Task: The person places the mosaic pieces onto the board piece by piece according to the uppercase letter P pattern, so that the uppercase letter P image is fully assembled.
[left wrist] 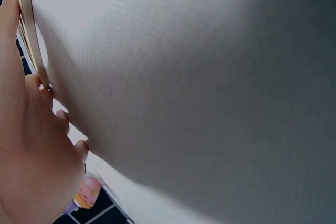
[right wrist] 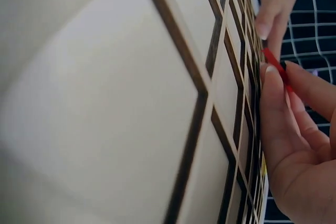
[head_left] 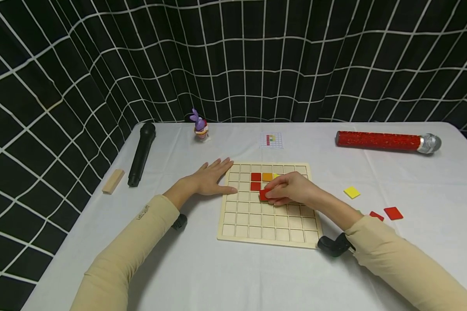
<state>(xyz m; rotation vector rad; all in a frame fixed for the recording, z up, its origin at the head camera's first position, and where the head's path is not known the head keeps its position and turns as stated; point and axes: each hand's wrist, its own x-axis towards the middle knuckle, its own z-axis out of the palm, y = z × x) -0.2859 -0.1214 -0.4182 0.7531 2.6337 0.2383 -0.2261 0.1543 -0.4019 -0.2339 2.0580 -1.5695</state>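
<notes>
A pale wooden grid board (head_left: 253,219) lies on the white table. My left hand (head_left: 208,179) rests at its left edge, fingers spread and straight, thumb over the rim. Between thumb and fingers my right hand (head_left: 292,188) pinches a red square tile (head_left: 263,195), held tilted close over the grid in the right wrist view, just below the placed tiles. Two red tiles (head_left: 255,186) sit one above the other in the board's cells. Right of the upper one are an orange tile (head_left: 267,177) and a yellow tile (head_left: 276,176), the latter partly hidden by my right hand.
Loose tiles lie right of the board: a yellow one (head_left: 352,192) and red ones (head_left: 393,213). A printed pattern card (head_left: 271,140) is behind it. Farther out are a black microphone (head_left: 142,154), a wooden block (head_left: 113,181), a purple-topped figurine (head_left: 200,125) and a red glittery microphone (head_left: 379,141).
</notes>
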